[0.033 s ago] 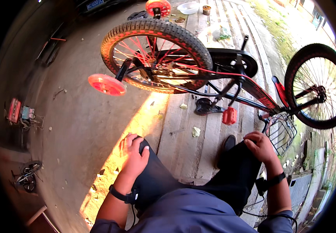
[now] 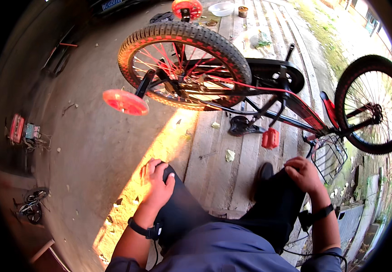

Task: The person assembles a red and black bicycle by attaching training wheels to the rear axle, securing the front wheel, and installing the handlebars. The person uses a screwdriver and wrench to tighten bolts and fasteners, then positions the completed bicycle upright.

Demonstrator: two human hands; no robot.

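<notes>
Nothing has moved since the earlier frame: left hand (image 2: 157,186) lies open on the left knee (image 2: 178,199), right hand (image 2: 302,174) curls loosely on the right knee (image 2: 277,199), gripping nothing. At twelve o'clock beyond them, well apart, the upturned bicycle (image 2: 268,106) rests on the ground, red pedal (image 2: 270,138) nearest, rear wheel (image 2: 184,63) with training wheel (image 2: 124,102) farther off.

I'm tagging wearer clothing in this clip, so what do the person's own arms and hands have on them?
Both hands are bare, no gloves. The left hand has a black band with a small module strapped at the wrist. The right hand wears a similar black wrist strap, with a thin dark cable trailing below it. Both forearms are uncovered; blue-grey short sleeves show near the lower edge.
</notes>
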